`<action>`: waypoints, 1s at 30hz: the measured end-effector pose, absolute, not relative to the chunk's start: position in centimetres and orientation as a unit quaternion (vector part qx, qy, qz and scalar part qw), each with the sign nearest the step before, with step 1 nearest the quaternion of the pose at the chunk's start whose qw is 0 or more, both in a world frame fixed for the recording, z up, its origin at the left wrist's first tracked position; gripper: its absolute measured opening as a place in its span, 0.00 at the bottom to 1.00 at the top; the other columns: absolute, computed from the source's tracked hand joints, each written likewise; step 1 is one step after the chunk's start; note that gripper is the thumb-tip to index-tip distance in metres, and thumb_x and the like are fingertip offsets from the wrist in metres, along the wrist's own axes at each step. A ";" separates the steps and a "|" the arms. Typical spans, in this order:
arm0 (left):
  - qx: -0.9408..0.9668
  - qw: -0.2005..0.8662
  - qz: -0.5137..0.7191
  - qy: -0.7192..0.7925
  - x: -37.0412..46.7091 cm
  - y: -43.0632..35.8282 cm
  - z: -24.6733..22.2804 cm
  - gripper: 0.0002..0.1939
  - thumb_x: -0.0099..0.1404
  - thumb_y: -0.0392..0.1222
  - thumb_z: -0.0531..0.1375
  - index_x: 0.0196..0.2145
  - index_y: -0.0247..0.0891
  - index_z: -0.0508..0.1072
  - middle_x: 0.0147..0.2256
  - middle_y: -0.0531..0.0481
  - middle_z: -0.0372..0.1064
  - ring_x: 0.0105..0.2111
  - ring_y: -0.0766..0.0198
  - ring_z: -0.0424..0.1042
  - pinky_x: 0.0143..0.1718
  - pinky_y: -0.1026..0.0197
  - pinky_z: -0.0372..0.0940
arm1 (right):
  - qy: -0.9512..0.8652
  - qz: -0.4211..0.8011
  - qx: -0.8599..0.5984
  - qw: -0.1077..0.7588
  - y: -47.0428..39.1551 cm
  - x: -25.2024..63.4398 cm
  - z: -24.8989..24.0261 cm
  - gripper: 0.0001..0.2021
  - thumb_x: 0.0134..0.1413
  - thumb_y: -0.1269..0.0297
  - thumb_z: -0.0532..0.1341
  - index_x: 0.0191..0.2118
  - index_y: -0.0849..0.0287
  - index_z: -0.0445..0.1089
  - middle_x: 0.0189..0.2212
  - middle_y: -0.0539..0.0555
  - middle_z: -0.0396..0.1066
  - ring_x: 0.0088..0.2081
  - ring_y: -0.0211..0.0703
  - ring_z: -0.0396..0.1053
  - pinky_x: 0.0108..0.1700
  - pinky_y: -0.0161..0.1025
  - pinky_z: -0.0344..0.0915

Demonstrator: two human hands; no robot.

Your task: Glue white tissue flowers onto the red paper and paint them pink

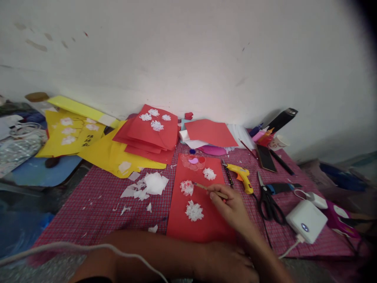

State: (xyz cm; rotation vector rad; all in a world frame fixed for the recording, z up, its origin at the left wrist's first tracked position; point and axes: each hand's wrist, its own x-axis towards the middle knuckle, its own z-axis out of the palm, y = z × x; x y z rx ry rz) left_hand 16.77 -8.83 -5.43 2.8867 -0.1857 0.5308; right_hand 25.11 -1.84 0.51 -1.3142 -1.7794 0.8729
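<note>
My right hand (228, 202) is closed around a thin paintbrush (203, 186). The brush tip meets a white crumpled-paper flower (186, 188) that has pink-red dabs on it. Plain white flowers sit above it (209, 173) and below it (194, 211) on a red sheet (182, 224). At the top of that sheet is a clear paint palette (185, 162) with pink and red paint. My left forearm crosses the near edge, and my left hand (229, 262) lies low by the right forearm, its fingers partly hidden.
White paper scraps (156, 183) lie left of the sheet. Behind are stacked red cards (141, 135) and yellow sheets (110, 151). On the right are a yellow glue gun (241, 175), black scissors (271, 208), a utility knife (281, 188), a phone (266, 158) and a white charger box (307, 221) with cables.
</note>
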 end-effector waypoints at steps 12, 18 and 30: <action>0.975 0.064 0.204 -0.061 16.4 -8.9 -4.9 0.06 0.65 0.40 0.62 0.33 0.45 0.80 0.36 0.50 0.74 0.41 0.61 0.76 0.42 0.59 0.70 | -0.669 0.361 -0.517 0.393 -1.5 25.6 0.6 0.08 0.62 0.61 0.61 0.41 0.56 0.77 0.33 0.53 0.79 0.32 0.44 0.74 0.35 0.37 0.68; 0.970 0.091 0.214 -0.066 16.8 -8.7 -5.9 0.05 0.64 0.38 0.62 0.35 0.45 0.79 0.32 0.51 0.72 0.37 0.64 0.76 0.36 0.61 0.69 | -0.628 0.339 -0.559 0.423 2.1 25.7 1.8 0.10 0.58 0.58 0.62 0.38 0.57 0.77 0.27 0.51 0.76 0.26 0.42 0.70 0.27 0.35 0.64; 0.967 0.123 0.211 -0.074 17.4 -8.5 -7.1 0.06 0.62 0.36 0.61 0.34 0.46 0.78 0.32 0.52 0.74 0.34 0.64 0.76 0.33 0.62 0.69 | -0.620 0.309 -0.580 0.428 6.3 25.3 0.0 0.13 0.55 0.56 0.62 0.38 0.60 0.76 0.28 0.53 0.77 0.27 0.44 0.70 0.28 0.37 0.64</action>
